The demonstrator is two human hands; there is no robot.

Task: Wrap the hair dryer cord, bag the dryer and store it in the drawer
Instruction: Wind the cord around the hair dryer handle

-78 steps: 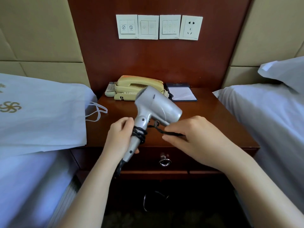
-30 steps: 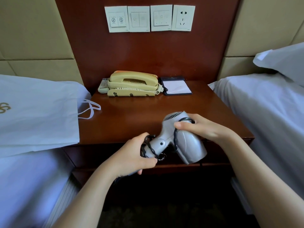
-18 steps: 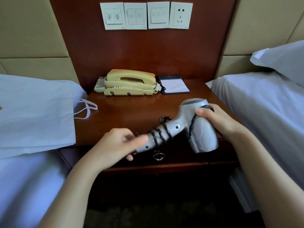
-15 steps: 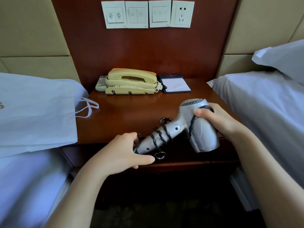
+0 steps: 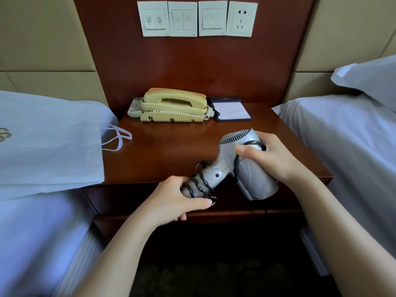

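A silver hair dryer (image 5: 250, 174) hangs in the air over the front edge of the wooden nightstand (image 5: 171, 155). Its black cord (image 5: 200, 183) coils around the handle and loops once over the body. My left hand (image 5: 173, 202) grips the end of the handle with the coils. My right hand (image 5: 270, 157) holds the dryer's body, thumb pressing the cord loop against it. A white bag (image 5: 49, 144) with string handles lies flat on the bed at the left. The drawer (image 5: 132, 200) under the tabletop is closed, and its ring pull (image 5: 213, 201) shows just beyond my left thumb.
A cream telephone (image 5: 173, 105), a remote (image 5: 135, 107) and a notepad (image 5: 231, 110) sit at the back of the nightstand. Switches and a socket (image 5: 242, 18) are on the wall panel. White-sheeted beds flank the nightstand, with a pillow (image 5: 370, 80) at the right.
The dryer has swung from upright to lying sideways, nozzle toward me, and the cord now coils along the handle and over the body. My left hand has closed again on the handle end.
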